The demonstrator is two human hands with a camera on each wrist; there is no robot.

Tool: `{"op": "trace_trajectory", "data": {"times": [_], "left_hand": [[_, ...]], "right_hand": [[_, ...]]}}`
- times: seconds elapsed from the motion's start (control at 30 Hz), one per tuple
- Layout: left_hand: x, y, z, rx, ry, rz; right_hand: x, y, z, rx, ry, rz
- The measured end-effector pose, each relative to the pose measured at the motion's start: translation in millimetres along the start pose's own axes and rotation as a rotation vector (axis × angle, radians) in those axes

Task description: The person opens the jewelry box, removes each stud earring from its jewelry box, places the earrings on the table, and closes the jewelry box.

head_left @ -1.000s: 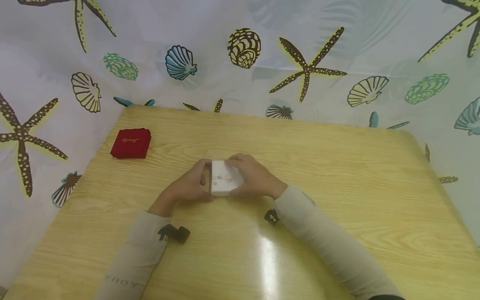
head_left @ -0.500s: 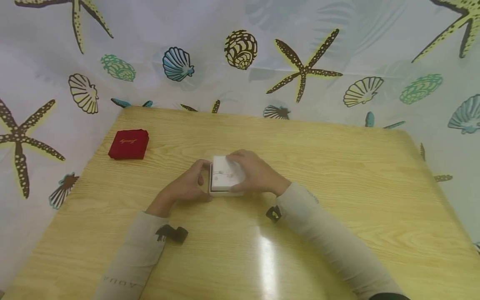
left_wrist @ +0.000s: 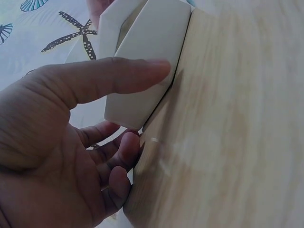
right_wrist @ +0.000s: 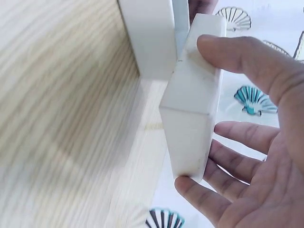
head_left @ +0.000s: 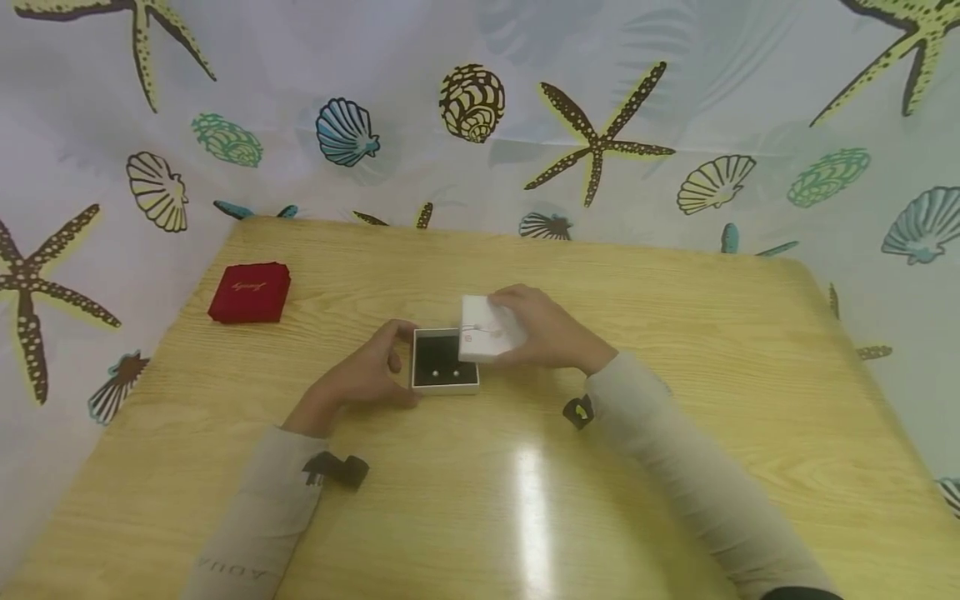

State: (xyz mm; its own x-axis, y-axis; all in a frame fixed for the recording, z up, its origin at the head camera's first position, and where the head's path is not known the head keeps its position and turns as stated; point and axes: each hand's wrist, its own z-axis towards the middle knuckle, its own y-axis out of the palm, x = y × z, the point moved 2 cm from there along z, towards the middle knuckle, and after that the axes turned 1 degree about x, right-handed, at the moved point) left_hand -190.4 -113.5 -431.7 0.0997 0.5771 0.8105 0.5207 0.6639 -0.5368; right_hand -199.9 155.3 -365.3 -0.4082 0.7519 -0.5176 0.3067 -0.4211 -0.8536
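Note:
A small white jewelry box base [head_left: 446, 389] rests on the table, its black lining [head_left: 431, 350] showing two small round pearl-like earrings [head_left: 446, 373]. My left hand [head_left: 375, 371] grips the base at its left end, thumb on the near side and fingers round the far side. Above the base's right part, my right hand [head_left: 547, 329] holds the white lid [head_left: 483, 327], printed with a thin floral line. In the right wrist view the lid [right_wrist: 190, 95] is pinched between thumb and fingers. The left wrist view shows the thumb lying along the base's side wall [left_wrist: 152, 47].
A dark red box [head_left: 250, 293] with gold lettering sits at the table's back left. The wooden table [head_left: 637, 308] reaches back to a white curtain [head_left: 405, 50] printed with shells and starfish. Black wrist cameras are strapped to both sleeves.
My right hand has lifted the lid off the base and moved it right, uncovering the black lining and the earrings. My left hand has stayed on the base.

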Motion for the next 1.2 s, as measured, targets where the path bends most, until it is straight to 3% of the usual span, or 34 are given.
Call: {"op": "trace_trajectory", "data": {"times": [0.53,0.83,1.2], "left_hand": [[-0.9,3.8,-6.1,0.007,0.007,0.010],[-1.3,6.7,-8.6,0.011,0.018,0.022],[-1.9,11.1,-10.8,0.015,0.017,0.015]], "right_hand": [[62.1,-23.2,-15.5,-0.017,0.043,-0.030],[109.9,-24.8,-19.2,-0.025,0.055,-0.121],[124.1,-31.7,-30.5,-0.066,0.081,-0.110]]}}
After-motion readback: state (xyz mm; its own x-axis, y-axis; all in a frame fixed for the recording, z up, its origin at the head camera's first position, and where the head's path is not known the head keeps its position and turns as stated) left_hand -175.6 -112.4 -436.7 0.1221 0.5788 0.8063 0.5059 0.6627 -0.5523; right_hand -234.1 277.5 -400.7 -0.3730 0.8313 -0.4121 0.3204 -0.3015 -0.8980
